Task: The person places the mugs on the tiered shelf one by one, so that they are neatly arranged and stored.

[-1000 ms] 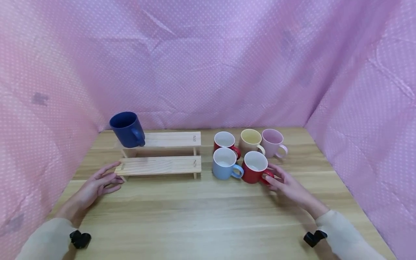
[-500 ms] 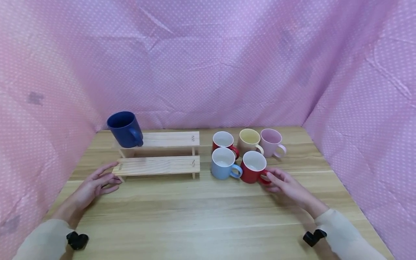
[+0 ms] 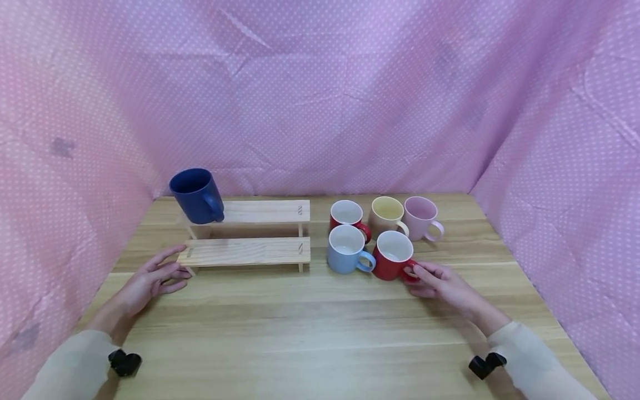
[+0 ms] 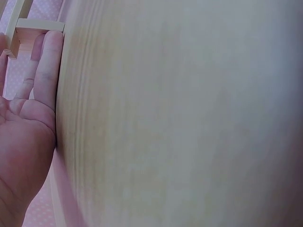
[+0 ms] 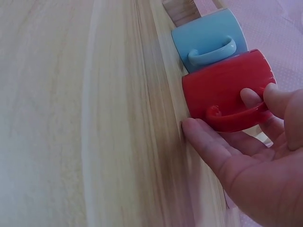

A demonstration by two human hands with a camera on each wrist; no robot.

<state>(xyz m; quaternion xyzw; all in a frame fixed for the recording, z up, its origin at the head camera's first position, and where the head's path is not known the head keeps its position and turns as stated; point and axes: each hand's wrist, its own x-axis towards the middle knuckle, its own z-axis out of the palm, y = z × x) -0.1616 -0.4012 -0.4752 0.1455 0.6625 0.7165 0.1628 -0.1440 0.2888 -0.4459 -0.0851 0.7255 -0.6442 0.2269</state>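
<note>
My right hand (image 3: pixel 445 286) is at the front red mug (image 3: pixel 392 256), which stands upright on the table with a white inside. In the right wrist view the thumb lies on top of the mug's handle and a fingertip shows through its loop, so the hand pinches it. Touching or close beside it is a light blue mug (image 5: pixel 213 38). My left hand (image 3: pixel 150 283) rests at the left end of the lower wooden shelf (image 3: pixel 245 251), fingers extended by its leg; in the left wrist view the fingers (image 4: pixel 49 71) reach that leg and lie along the tabletop.
Behind the front mugs stand another red mug (image 3: pixel 345 214), a yellow mug (image 3: pixel 382 222) and a pink mug (image 3: pixel 419 222). A dark blue mug (image 3: pixel 197 197) sits at the left of the upper shelf (image 3: pixel 265 211). Pink dotted cloth (image 3: pixel 320 100) surrounds the table.
My right hand's fingers have drawn back from the front red mug's side onto its handle. The mugs and my left hand stay in place; the head view shifts slightly.
</note>
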